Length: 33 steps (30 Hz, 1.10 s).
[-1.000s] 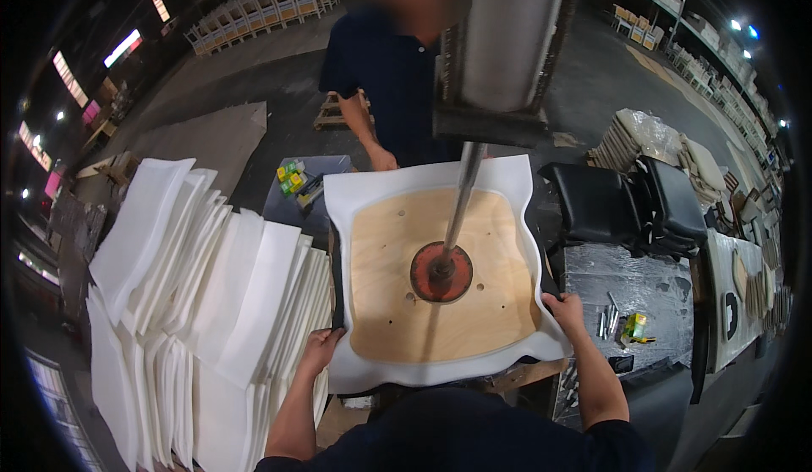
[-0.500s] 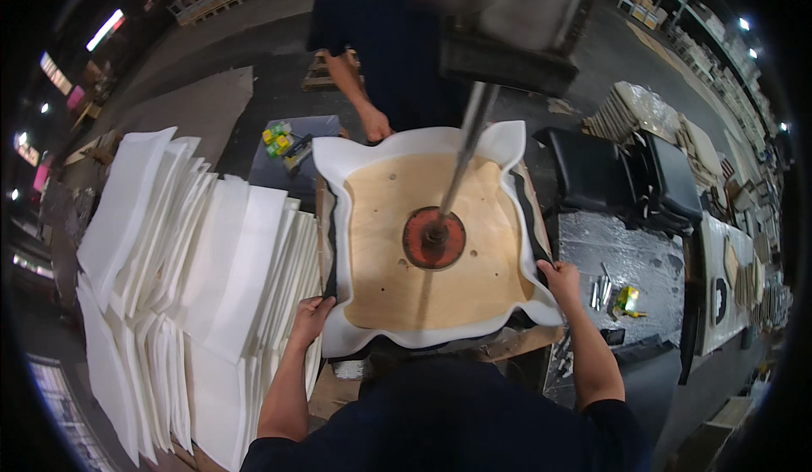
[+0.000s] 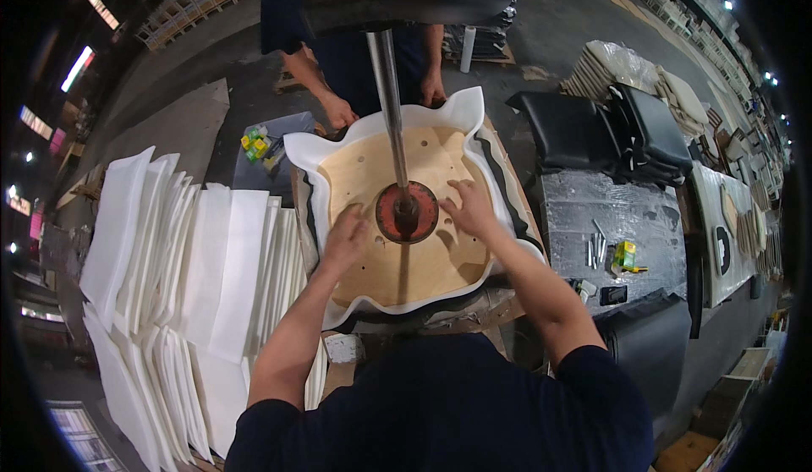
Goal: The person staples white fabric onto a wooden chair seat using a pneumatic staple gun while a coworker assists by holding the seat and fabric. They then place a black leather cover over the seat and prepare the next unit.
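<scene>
A pale plywood panel (image 3: 423,273) with several holes lies over white foam (image 3: 461,115), whose edges curl up around it. Black material (image 3: 499,189) shows under the foam. A red round press plate (image 3: 389,216) on a metal rod (image 3: 387,87) sits on the middle of the panel. My left hand (image 3: 345,237) is over the panel left of the plate, its fingers loosely bent and holding nothing. To the right of the plate, my right hand (image 3: 472,208) has its fingers spread over the wood. Whether either palm touches the panel I cannot tell.
Stacked white foam sheets (image 3: 194,269) stand at my left. Across from me a co-worker's hand (image 3: 338,112) is at the foam's far edge. Black padded seats (image 3: 571,129) and a wrapped table (image 3: 562,218) with metal tubes (image 3: 599,244) are at the right.
Both my hands have let go of the near corners of the foam and black material and moved inward over the panel beside the plate. The co-worker's second hand has come into view.
</scene>
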Available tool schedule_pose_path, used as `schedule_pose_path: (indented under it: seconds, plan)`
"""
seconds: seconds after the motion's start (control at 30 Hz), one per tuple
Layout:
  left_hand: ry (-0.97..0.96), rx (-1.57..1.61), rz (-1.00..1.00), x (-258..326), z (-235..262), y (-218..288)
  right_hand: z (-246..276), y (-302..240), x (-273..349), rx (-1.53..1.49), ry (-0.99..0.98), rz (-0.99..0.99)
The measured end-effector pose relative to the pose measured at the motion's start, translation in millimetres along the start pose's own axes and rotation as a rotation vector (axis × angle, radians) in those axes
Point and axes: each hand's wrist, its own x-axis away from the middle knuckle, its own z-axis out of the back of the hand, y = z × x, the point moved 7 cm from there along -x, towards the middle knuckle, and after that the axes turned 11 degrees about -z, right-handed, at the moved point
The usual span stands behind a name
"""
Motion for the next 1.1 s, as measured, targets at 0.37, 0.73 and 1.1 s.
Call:
schedule_pose_path:
  seconds: [0.37, 0.73, 1.1]
  plan:
    - [-0.201, -0.583, -0.232, 74, -14, 13, -40, -13, 76, 0.256, 0.1, 0.199]
    - [-0.054, -0.515, -0.243, 78, 4, 27, -49, -21, 74, 0.294, 0.029, 0.149]
    - [-0.036, -0.491, -0.162, 77, 9, 18, -47, -25, 76, 0.3, 0.071, 0.154]
